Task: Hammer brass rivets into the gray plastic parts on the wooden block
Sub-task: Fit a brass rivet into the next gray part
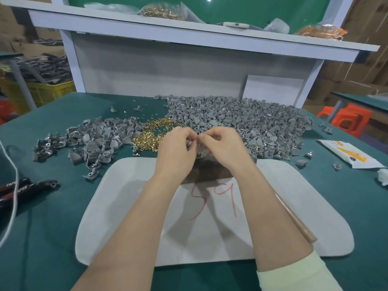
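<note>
My left hand (177, 147) and my right hand (222, 147) meet fingertip to fingertip above the dark wooden block (206, 172), which they partly hide. Their curled fingers pinch something small between them; a gray plastic part (202, 152) shows just below the fingers. A heap of brass rivets (152, 133) lies just left of my left hand. A big pile of gray plastic parts (241, 120) spreads behind and to the right, a smaller pile (94, 141) to the left. The hammer's wooden handle (296, 217) lies along my right forearm.
A white mat (126, 206) marked with a red "59" covers the green table in front of me. Dark-handled pliers (23, 190) and a white cord (11, 206) lie at the left. A white packet (348, 153) sits at the right. A shelf (189, 32) overhangs the back.
</note>
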Action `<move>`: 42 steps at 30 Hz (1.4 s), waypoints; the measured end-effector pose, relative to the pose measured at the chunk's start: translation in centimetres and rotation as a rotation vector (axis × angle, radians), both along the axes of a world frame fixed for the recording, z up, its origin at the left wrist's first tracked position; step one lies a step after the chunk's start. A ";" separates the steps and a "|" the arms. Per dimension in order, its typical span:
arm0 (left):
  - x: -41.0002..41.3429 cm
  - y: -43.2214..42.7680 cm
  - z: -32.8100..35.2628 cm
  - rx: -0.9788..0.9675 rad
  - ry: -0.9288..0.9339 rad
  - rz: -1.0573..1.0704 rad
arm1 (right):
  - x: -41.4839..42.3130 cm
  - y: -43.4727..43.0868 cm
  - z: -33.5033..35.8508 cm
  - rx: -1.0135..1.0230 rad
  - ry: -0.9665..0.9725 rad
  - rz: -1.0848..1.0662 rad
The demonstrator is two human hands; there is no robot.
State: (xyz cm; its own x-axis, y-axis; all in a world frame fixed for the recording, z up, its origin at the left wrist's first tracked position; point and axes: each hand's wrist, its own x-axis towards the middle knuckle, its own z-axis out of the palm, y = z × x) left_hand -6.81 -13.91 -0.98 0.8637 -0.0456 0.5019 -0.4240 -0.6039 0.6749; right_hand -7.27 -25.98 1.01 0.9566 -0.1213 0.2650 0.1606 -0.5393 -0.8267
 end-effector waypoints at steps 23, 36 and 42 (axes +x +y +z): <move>0.1 0.4 -0.3 0.201 0.251 0.039 | 0.4 -1.1 -0.9 -0.334 0.061 0.008; 0.3 0.3 -0.3 0.230 0.254 0.024 | -0.1 0.3 -0.3 -0.699 0.008 -0.021; 0.0 0.2 0.1 0.237 0.226 0.013 | -0.1 1.6 -0.1 -0.916 -0.014 -0.099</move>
